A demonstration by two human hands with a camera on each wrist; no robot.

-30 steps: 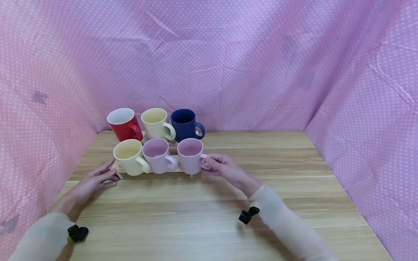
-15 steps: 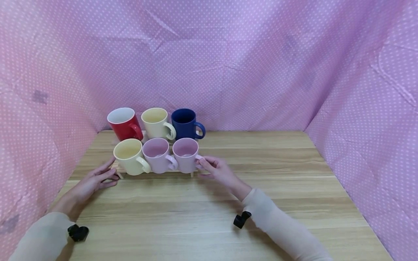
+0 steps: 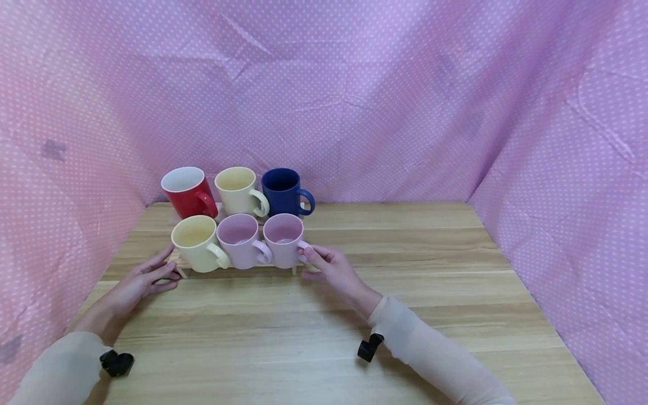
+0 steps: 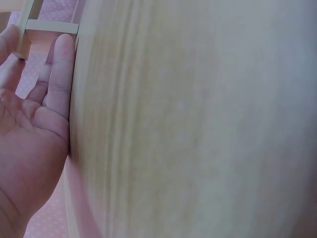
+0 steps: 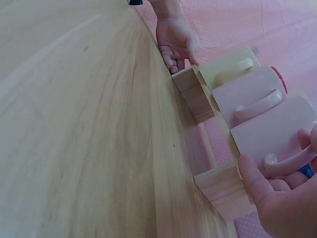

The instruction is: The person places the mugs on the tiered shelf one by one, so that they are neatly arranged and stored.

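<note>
My right hand (image 3: pixel 338 277) pinches the handle of the rightmost pink mug (image 3: pixel 283 239). This mug stands at the right end of the front tier of a wooden rack (image 5: pixel 225 188), close beside another pink mug (image 3: pixel 238 241). A pale yellow mug (image 3: pixel 194 244) is at that tier's left end. My left hand (image 3: pixel 139 287) holds the rack's left end; in the left wrist view its fingers (image 4: pixel 60 74) reach the rack's leg. All three handles point right. In the right wrist view, one right fingertip touches the rack's edge under the mug.
Behind, a red mug (image 3: pixel 189 199) with white inside, a cream mug (image 3: pixel 235 191) and a dark blue mug (image 3: pixel 280 194) stand in a row. Pink dotted cloth (image 3: pixel 344 112) hangs around the wooden table (image 3: pixel 405 270), whose bare surface extends right and toward the front.
My right hand has moved left with the rightmost pink mug, narrowing its gap to the middle pink mug. The left hand keeps its place at the rack. The head view has shifted slightly.
</note>
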